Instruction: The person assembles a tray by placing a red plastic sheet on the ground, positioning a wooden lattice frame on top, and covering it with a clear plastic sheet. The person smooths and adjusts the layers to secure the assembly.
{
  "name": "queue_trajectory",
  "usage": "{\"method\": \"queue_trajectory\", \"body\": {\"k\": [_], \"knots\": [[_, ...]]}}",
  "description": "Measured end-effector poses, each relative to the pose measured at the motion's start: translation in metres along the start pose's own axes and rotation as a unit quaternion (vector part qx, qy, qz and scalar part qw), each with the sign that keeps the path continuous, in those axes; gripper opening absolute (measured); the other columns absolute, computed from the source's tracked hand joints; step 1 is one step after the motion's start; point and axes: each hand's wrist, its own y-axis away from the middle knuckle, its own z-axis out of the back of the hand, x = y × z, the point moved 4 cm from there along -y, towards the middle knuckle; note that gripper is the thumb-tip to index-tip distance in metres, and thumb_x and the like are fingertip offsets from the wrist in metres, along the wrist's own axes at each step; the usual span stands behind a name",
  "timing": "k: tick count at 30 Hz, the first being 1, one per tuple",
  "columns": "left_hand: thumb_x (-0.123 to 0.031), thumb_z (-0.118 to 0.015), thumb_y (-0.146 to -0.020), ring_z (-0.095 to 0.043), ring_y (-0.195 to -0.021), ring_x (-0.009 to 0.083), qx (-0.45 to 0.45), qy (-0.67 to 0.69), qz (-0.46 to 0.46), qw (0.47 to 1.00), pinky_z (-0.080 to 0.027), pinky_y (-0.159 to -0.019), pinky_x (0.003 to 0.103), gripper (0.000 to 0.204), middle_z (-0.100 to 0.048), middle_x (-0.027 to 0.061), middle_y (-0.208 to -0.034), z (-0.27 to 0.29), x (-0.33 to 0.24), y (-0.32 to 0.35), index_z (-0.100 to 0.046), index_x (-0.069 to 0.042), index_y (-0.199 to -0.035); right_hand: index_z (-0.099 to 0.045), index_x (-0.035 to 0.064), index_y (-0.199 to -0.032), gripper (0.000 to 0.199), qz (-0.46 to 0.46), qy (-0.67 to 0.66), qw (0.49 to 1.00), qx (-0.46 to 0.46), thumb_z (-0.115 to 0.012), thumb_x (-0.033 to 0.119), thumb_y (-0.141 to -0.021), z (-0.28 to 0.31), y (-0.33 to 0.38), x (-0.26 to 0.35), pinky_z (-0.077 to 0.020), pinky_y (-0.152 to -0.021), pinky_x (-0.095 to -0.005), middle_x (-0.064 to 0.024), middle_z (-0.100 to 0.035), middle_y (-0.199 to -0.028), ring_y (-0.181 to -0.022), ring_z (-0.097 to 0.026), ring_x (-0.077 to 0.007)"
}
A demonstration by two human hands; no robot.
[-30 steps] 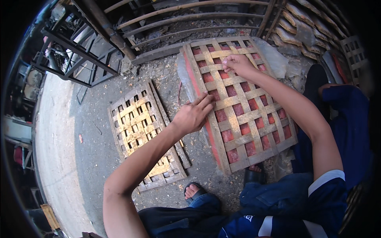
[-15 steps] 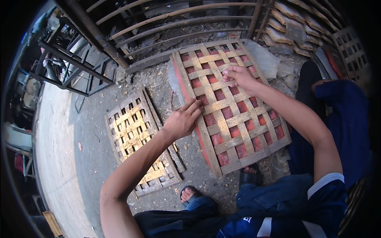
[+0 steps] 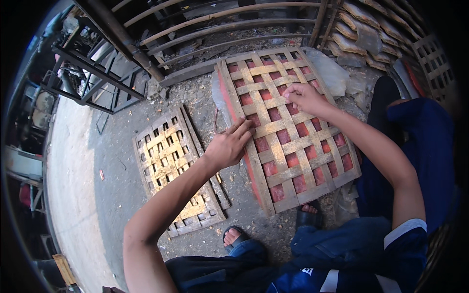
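The left hand [image 3: 228,146] lies flat, fingers spread, on the near edge of the woven slat panel [image 3: 288,132] resting on the ground. Farther up, the right hand [image 3: 304,96] pinches a strip; weaving seems underway, so the next move needs a steady pull.

Two woven lattice panels [image 3: 288,132] [image 3: 173,171], two hands [image 3: 227,146] [image 3: 304,97]

Woven bamboo lattice panel [image 3: 286,129] flat on gritty ground [image 3: 117,190], red showing through gaps. Left hand [image 3: 228,146] spread flat on panel's left edge. Right hand [image 3: 304,96] curled near panel's upper right, perhaps pinching strip end. Smaller lattice panel [image 3: 173,171] just left. Sandalled feet [image 3: 238,238] at near edge.
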Motion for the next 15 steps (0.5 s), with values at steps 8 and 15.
{"method": "queue_trajectory", "body": {"k": [8,15], "knots": [[-0.009,-0.063,-0.084,-0.054,-0.131,0.0317,-0.066,0.07,-0.03,0.995,-0.046,-0.107,0.047,0.053,-0.054,0.0105,-0.143,0.045,0.028,0.007,-0.054,-0.012,-0.137,-0.076,0.0051,-0.101,0.018,0.117,0.155,0.972,0.13,-0.068,0.019,-0.091,-0.073,0.007,0.055,-0.0538,-0.084,-0.039,-0.0142,-0.073,-0.099,-0.096,-0.071,-0.0268],[-0.006,-0.061,-0.084,-0.06,-0.121,0.0329,-0.068,0.073,0.044,0.994,-0.047,-0.101,0.047,0.049,-0.059,0.0118,-0.135,0.047,0.068,0.034,-0.058,-0.011,-0.133,-0.075,0.004,-0.101,0.018,0.135,0.2,0.958,0.155,-0.067,0.017,-0.092,-0.1,0.003,0.054,-0.0534,-0.077,-0.0377,-0.0133,-0.073,-0.09,-0.085,-0.07,-0.0233]]}}
